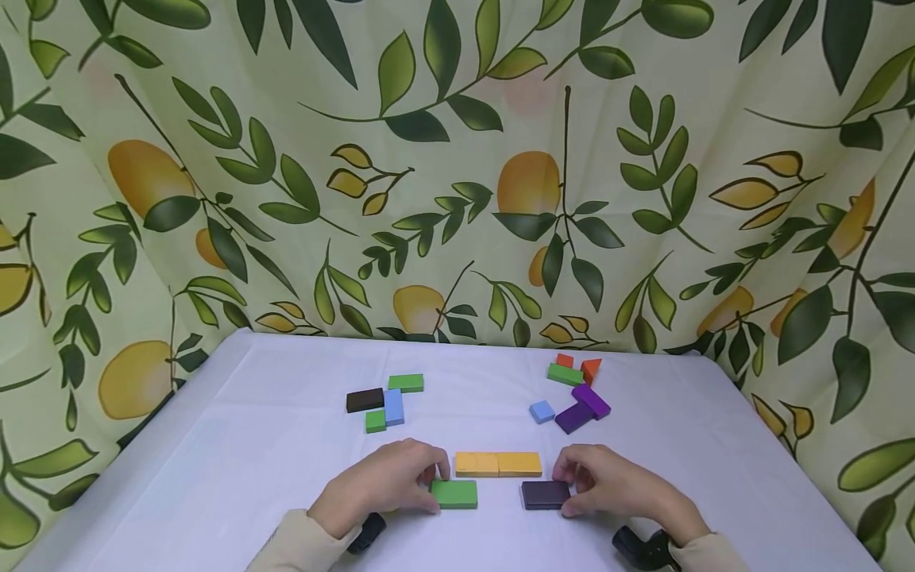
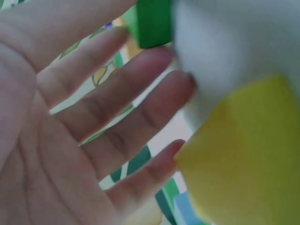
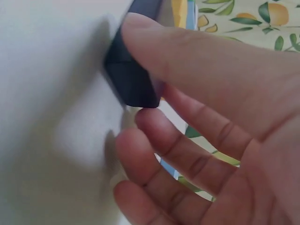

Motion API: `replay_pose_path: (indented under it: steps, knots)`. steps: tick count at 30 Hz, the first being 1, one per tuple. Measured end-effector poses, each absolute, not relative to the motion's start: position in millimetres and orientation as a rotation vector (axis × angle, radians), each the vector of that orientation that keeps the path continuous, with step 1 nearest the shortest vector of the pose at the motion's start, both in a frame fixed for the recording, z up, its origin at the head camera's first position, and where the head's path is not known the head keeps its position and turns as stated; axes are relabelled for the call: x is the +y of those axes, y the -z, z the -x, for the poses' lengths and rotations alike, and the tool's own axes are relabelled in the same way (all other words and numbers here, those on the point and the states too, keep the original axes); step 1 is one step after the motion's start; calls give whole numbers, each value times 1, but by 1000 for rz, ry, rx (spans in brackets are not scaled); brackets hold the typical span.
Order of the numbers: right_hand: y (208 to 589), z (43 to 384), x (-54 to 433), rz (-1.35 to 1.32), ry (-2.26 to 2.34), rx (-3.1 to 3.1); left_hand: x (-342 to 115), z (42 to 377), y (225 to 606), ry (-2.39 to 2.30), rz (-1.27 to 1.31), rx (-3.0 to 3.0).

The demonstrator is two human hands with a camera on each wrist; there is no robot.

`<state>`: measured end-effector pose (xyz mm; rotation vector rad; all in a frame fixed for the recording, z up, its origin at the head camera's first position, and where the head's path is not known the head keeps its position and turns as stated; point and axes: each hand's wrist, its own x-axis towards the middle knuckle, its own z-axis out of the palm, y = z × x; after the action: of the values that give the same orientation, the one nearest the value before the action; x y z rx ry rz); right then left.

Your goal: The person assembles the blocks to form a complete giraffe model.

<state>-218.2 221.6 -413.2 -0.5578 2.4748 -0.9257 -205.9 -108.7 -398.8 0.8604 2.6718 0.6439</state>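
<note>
My left hand (image 1: 389, 481) pinches the left end of a green rectangular block (image 1: 455, 495) between thumb and index finger. That block's green end (image 2: 153, 23) shows at the top of the left wrist view. A yellow block (image 2: 243, 159) lies close by the little finger there, mostly hidden by the hand in the head view. On the other side, my right hand (image 1: 618, 485) grips the right end of a black rectangular block (image 1: 546, 496), thumb along the near side. Two yellow blocks (image 1: 498, 465) lie end to end just behind, and a gap separates the green and black blocks.
Back left on the white table (image 1: 236, 445) is a group with a black block (image 1: 365, 400), a blue block (image 1: 394, 407) and two green ones (image 1: 406, 383). Back right, purple blocks (image 1: 591, 401) lie near a small blue block (image 1: 542, 411), a green block (image 1: 565, 374) and orange-red pieces (image 1: 591, 369).
</note>
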Motion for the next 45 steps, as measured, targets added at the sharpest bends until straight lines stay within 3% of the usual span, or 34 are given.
replay_pose_path:
  steps: [45]
  knots:
    - [421,212,199,715,919,2596,-95,205,415,-639,-1023,2735]
